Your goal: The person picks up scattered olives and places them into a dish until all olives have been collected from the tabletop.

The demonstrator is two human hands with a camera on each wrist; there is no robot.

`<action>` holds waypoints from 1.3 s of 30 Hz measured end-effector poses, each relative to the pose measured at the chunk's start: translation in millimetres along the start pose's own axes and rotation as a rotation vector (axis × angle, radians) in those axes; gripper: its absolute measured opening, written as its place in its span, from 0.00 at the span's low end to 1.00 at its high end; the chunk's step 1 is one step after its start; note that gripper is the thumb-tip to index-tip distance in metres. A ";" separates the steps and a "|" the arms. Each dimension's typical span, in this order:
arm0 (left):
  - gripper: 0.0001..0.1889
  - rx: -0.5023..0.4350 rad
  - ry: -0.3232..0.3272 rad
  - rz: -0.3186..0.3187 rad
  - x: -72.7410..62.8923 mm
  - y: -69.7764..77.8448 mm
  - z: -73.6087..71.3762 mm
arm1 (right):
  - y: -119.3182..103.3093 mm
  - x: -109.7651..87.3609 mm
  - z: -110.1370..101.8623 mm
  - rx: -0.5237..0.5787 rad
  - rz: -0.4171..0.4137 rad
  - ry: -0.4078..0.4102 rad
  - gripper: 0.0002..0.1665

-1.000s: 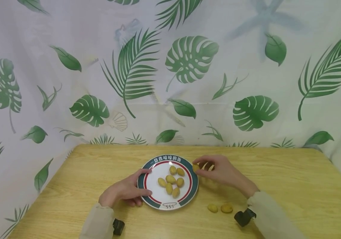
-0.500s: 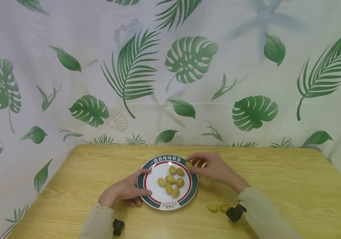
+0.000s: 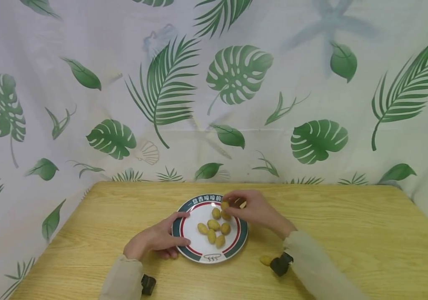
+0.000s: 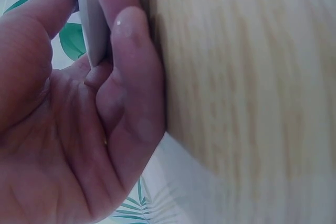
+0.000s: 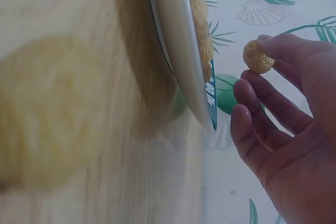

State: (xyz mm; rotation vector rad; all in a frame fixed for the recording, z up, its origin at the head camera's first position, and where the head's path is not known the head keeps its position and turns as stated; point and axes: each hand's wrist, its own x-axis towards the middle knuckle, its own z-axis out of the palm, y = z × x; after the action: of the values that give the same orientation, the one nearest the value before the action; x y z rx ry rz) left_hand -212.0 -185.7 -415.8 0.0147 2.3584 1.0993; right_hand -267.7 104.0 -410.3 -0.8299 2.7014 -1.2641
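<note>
A round white plate [image 3: 212, 257] with a dark teal rim band and a red ring lies on the table. Several small yellow wrinkled oval pieces [image 3: 213, 225] sit on it; their exact kind is unclear. My left hand [image 3: 157, 236] grips the plate's left edge, thumb over the rim, fingers curled beneath, as the left wrist view shows. Above the plate's upper right part, my right hand [image 3: 253, 207] pinches one more wrinkled oval piece [image 5: 258, 57] between thumb and fingertips. In the right wrist view this held piece is apart from the plate.
The wooden table [image 3: 349, 233] carries another yellow oval piece [image 3: 265, 260] right of the plate, near the black wrist camera [image 3: 281, 264]. A large blurred piece [image 5: 50, 111] fills the right wrist view's left side. Behind hangs a white leaf-print cloth [image 3: 184, 166].
My right hand has moved left from beside the plate to over its upper right part, carrying the pinched oval piece. The left hand and plate stay put. One loose piece is now hidden by the wrist camera.
</note>
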 end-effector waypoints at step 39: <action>0.41 0.007 -0.007 0.001 -0.6 1.2 -1.4 | -15.5 37.0 49.3 -0.081 0.068 -0.155 0.16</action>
State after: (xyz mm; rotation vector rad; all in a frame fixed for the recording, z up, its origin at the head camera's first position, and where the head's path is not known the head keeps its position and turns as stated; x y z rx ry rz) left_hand -212.4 -186.0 -414.0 0.0218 2.3558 1.0899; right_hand -279.7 43.4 -425.3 -0.8000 2.6486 -1.0376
